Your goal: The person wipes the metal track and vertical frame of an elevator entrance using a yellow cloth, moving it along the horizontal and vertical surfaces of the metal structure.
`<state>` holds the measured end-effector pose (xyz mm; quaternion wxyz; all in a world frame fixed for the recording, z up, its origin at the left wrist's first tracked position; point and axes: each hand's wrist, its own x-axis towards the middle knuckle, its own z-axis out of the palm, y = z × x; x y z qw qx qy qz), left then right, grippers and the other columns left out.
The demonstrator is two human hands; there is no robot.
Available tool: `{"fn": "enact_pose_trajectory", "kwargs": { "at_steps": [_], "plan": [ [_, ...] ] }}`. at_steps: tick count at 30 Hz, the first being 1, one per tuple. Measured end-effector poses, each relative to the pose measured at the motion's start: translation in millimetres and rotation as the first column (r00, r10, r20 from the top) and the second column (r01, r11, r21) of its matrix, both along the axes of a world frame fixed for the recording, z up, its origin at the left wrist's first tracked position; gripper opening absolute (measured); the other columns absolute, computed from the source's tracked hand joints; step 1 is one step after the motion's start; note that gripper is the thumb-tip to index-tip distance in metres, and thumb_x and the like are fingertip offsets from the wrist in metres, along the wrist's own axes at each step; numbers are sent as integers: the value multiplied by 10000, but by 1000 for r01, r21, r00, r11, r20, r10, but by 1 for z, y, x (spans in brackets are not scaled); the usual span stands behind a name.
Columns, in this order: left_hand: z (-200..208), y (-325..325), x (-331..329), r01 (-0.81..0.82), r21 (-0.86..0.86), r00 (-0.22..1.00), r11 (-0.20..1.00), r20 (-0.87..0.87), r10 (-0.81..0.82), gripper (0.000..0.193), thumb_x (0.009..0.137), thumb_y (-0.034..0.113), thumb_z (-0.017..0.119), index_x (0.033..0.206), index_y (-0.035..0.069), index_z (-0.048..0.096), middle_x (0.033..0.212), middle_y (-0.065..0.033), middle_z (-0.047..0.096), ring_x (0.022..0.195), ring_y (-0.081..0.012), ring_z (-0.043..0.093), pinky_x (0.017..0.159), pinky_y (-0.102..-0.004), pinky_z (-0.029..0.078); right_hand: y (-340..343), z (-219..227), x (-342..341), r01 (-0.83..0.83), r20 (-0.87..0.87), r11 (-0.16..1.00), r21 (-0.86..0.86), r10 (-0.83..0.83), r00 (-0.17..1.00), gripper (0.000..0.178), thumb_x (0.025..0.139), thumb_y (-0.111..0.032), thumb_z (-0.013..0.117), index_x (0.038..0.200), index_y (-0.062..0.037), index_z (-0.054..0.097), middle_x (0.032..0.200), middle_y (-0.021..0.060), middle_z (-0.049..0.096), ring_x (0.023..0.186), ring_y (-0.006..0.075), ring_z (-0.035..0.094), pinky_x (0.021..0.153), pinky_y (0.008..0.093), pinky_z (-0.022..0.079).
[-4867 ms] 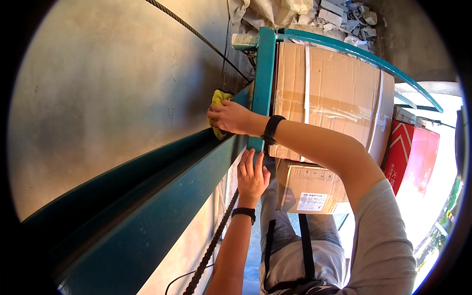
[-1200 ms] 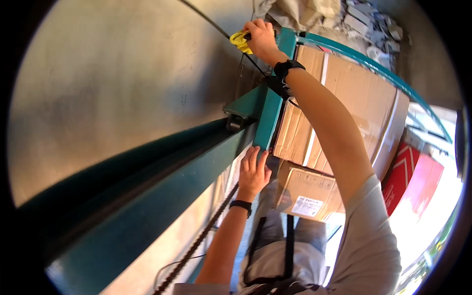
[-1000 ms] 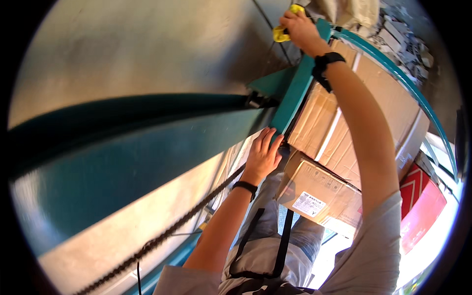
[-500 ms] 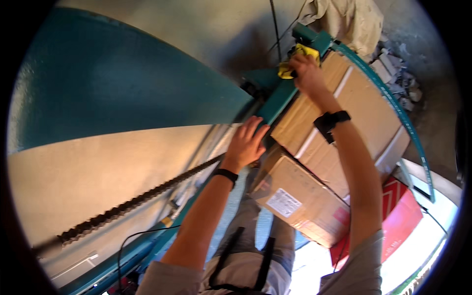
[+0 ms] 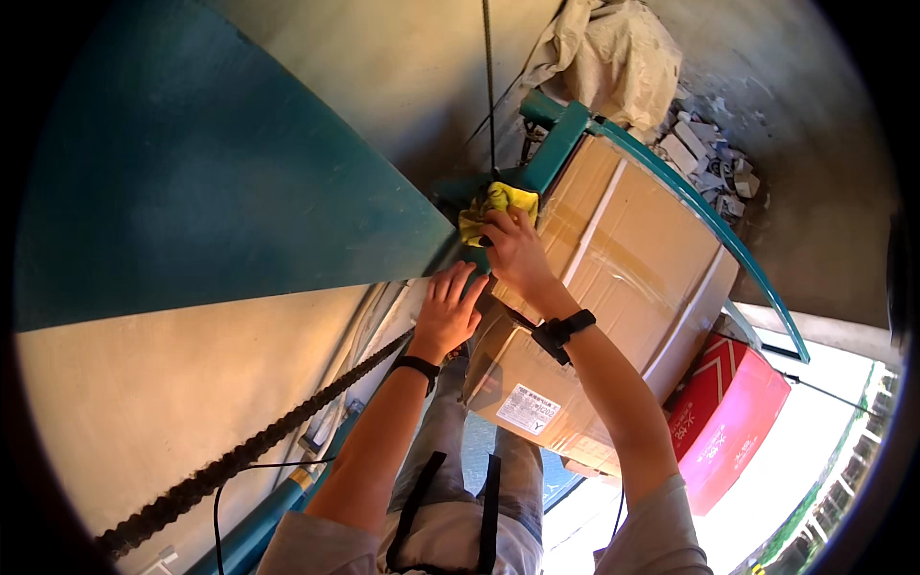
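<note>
My right hand [image 5: 518, 253] grips a crumpled yellow cloth [image 5: 508, 199], pressing it against a dark green metal beam [image 5: 554, 153] beside the cardboard boxes. A dark patch shows at the cloth's lower edge, under my fingers. My left hand [image 5: 448, 312] lies nearer to me with its fingers stretched out, at the near end of the same beam and just below the tip of a large green panel [image 5: 220, 182]. Nothing shows in it. The beam under the cloth is hidden.
A large taped cardboard box [image 5: 637, 240] stands right of the beam, with a curved green rail [image 5: 709, 206] along its far side. A red box [image 5: 728, 417] sits at the right. Rubble [image 5: 704, 158] lies at the back. A dark ridged rod [image 5: 259, 446] slants across the lower left.
My right hand has drawn the yellow cloth along the beam toward me, closer to my left hand. My left hand stays near the beam's end. The whole view has shifted.
</note>
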<state>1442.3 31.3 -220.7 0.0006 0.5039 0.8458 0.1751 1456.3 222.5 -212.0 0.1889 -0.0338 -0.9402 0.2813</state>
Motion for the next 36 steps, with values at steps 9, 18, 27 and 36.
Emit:
{"fn": "enact_pose_trajectory", "kwargs": {
  "at_steps": [9,18,27,36],
  "plan": [
    [3,-22,25,-37,21,998,999,54,36,558,764,125,603,1305,71,479,1413,-157,411,1345,-338,359,1101,-542,264,-25,14,101,369,113,927,-64,-360,926,259,830,-223,583,982,-16,620,1074,140,582,1027,340,531,889,433,466],
    [39,-176,151,-34,44,757,998,653,-3,144,876,157,596,984,80,653,780,-155,674,732,-364,649,655,-454,518,-51,60,74,665,604,81,-742,-348,717,353,942,-329,483,993,-3,606,910,157,634,823,322,629,776,426,500],
    [17,-300,201,-420,-445,361,790,717,596,447,938,288,535,1298,55,410,808,-165,701,770,-313,694,684,-415,542,-108,123,-51,301,431,-517,-802,-150,890,344,981,-375,449,1094,-80,583,1049,106,636,923,280,624,804,432,525],
    [-101,-399,274,-528,-748,146,402,387,910,395,813,335,546,950,-13,674,968,-194,714,931,-363,680,872,-435,513,-90,563,-43,-268,-269,23,-963,-123,955,214,914,-278,526,927,-69,567,699,101,587,631,244,578,634,375,503]
  ]
}}
